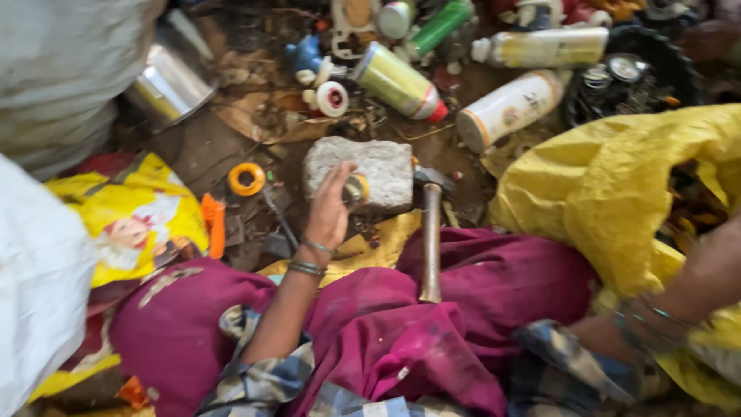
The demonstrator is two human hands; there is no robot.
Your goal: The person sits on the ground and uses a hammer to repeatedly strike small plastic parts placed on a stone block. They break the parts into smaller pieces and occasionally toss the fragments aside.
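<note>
- Grey and rough, a stone block (369, 171) lies on the dirt just above the middle of the frame.
- Left hand (330, 207) reaches up from the lower centre to the block's left end, fingers curled around a small round yellowish object (357, 188) held against the stone; what the object is cannot be told through the blur.
- Metal bangles (309, 259) ring that wrist, and a checked sleeve covers the forearm lower down.
- Right hand: only the forearm and bangled wrist show at the lower right; the hand itself is buried in a yellow sack (610, 185), so its grip cannot be told.
- Just right of the block, a hammer (430, 232) lies with its head touching the stone's corner and its wooden handle running down onto magenta cloth (432, 324) spread across the lap.
- Left of the block, an orange ring (246, 179) rests on the ground, well apart from the hand.
- Along the top centre and right, spray cans and bottles lie on their sides, among them a yellow-green can (397, 81) with a red end and a white bottle (509, 108).
- At the upper left, a shiny metal vessel (174, 77) sits tilted.
- At the left, a yellow printed bag (131, 212) lies crumpled.
</note>
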